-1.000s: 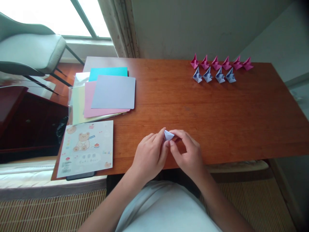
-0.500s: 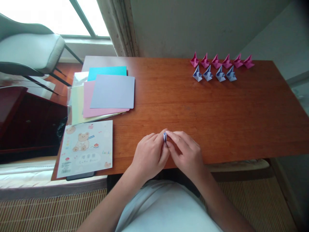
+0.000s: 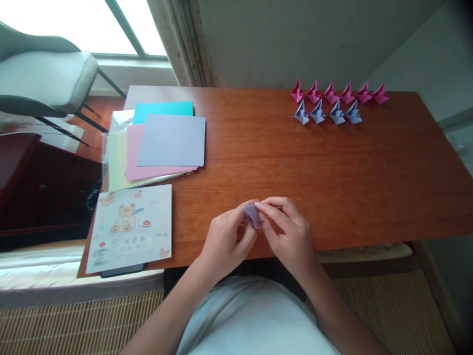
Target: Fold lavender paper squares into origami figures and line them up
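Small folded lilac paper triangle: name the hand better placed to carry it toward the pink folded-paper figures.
Likely the right hand: its fingers touch the triangle, and it sits nearer the figures.

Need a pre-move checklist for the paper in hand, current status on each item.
1. Left hand gripping the folded paper: ok, held at its left side.
2. Right hand on the same paper: ok, at its right edge.
3. Creases sharp and layers lined up: cannot tell, too small and partly covered by the hands.
4. Pink paper figures apart from both hands: ok, six in the back row.
5. Pale blue paper figures equal in number to the pink: not ok, four.
6. Loose sheets away from both hands: ok, stacked at the table's left.
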`<state>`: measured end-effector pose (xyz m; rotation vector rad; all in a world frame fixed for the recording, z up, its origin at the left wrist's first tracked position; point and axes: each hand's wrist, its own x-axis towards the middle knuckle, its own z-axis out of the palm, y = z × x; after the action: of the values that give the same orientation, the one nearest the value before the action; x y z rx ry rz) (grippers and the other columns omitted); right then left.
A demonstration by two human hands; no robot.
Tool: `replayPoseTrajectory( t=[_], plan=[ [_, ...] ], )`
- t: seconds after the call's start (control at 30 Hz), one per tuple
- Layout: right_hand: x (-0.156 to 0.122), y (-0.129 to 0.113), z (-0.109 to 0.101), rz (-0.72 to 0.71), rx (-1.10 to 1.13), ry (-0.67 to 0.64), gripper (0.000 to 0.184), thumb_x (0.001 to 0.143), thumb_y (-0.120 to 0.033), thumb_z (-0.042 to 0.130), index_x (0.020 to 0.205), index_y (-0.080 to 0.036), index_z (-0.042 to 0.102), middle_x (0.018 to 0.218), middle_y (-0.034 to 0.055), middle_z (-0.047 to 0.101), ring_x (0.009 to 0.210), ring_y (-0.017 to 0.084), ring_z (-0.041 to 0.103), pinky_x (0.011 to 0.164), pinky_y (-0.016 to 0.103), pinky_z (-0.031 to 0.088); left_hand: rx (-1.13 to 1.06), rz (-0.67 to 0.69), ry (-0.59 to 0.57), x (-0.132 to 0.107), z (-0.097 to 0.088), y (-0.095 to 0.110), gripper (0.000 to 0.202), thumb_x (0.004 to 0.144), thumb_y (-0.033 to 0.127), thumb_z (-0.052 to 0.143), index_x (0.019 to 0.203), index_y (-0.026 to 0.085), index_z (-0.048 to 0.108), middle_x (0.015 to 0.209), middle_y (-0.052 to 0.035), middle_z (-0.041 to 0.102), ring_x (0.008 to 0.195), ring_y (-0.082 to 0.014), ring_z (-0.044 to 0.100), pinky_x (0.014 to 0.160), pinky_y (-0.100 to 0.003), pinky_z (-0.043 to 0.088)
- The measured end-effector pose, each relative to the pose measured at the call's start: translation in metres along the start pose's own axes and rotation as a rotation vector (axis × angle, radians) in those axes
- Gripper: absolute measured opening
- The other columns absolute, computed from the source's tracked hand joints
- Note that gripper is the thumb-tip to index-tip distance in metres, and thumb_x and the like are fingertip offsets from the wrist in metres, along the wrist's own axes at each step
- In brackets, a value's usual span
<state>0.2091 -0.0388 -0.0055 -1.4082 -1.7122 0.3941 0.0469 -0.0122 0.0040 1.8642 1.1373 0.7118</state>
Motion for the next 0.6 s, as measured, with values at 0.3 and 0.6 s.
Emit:
replayPoseTrajectory(
  t=[0.3, 0.6],
  plan=[
    [0.001, -0.008, -0.006, 0.024, 0.061, 0.026, 0.028, 0.094, -0.009, 0.059, 0.113, -0.026, 0.071, 0.100, 0.0053, 0.073, 0.093, 0.019, 0.069, 0.083, 0.035, 0.058, -0.214, -0.070, 0.066, 0.003, -0.002, 0.000, 0.019, 0.090, 0.014, 0.056, 0.104, 0.018, 0.069, 0.095, -0.0038, 0.077, 0.081, -0.0149, 0.071, 0.075, -0.024, 0.054],
    [-0.004, -0.013, -0.006, 0.021, 0.133, -0.018, 0.033, 0.092, -0.010, 0.060, 0.122, -0.024, 0.065, 0.110, 0.0070, 0.074, 0.102, 0.021, 0.069, 0.089, 0.038, 0.058, -0.185, -0.083, 0.223, 0.003, 0.005, 0.000, 0.015, 0.085, 0.011, 0.059, 0.094, 0.018, 0.068, 0.082, -0.0001, 0.074, 0.070, -0.0129, 0.069, 0.065, -0.023, 0.053]
  ],
)
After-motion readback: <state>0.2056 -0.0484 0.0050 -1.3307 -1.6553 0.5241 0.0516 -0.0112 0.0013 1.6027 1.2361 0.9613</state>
